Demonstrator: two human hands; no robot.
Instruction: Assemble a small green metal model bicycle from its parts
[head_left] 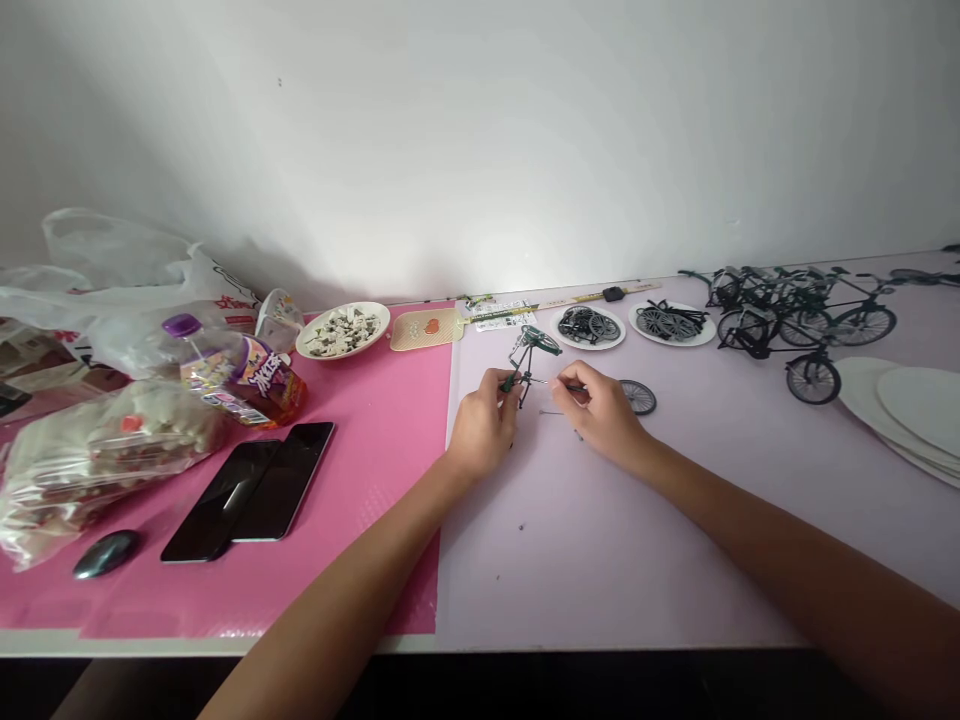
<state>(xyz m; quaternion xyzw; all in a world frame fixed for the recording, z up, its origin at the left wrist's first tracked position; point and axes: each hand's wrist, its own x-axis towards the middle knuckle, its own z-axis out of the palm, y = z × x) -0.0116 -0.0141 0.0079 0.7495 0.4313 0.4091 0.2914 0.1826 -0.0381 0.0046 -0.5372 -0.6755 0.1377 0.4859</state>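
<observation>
My left hand (484, 422) is closed around a dark green miniature bicycle (528, 362), held up on end with a wheel at the top. My right hand (602, 408) pinches a thin tool that looks like a small screwdriver (538, 380), its slim metal shaft pointing left at the bicycle. Whether its tip touches the frame is too small to tell. Just behind the right hand a loose spoked wheel (639, 397) lies on the table. A thin metal rod (551, 412) rests below the tool. Nearer to me lies a tiny screw-like piece (521, 527).
Plates of black wheels (587, 327) and dark bicycle parts (672, 323) stand at the back. Several miniature bicycles (810, 310) and stacked white plates (900, 410) are at right. At left are a plate of small pieces (343, 331), a drink bottle (244, 375), two phones (251, 495) and bags (112, 460).
</observation>
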